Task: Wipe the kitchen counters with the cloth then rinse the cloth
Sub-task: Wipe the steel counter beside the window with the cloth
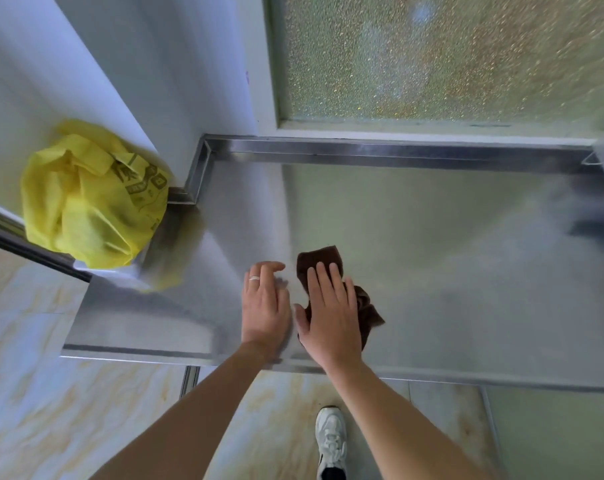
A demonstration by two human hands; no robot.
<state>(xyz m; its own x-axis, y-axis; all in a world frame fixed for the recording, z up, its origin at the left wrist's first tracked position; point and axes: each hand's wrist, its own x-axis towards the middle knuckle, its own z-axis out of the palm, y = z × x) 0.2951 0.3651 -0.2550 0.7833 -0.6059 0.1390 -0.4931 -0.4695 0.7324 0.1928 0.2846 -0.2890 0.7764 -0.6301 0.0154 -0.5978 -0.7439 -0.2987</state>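
Counter [449,244] — steel sheet with a raised lip along the back and left edges, under a frosted window [449,57]; hard, smooth, probably slick where damp, so expect your palm to slide easily.

Bag [89,195] — yellow, crumpled, printed, at the counter's left corner against the wall; soft and likely light, so a sweeping cloth would shove it rather than be stopped by it.

Right hand [331,313] — flat, fingers straight and together, pressing down on the cloth; nothing is gripped.

Left hand [266,303] — just beside your right, a ring on one finger, fingers loosely bent with the tips on or just over the steel; it holds nothing.

Cloth [319,263] — dark brown, small, rumpled, near the front edge, showing beyond your fingertips and past the right side of your palm. Limp and light, judged from its folds: it bunches under pressure, so keep the palm spread for wiping. For rinsing, gather it in a fist from the loose right-hand corner.
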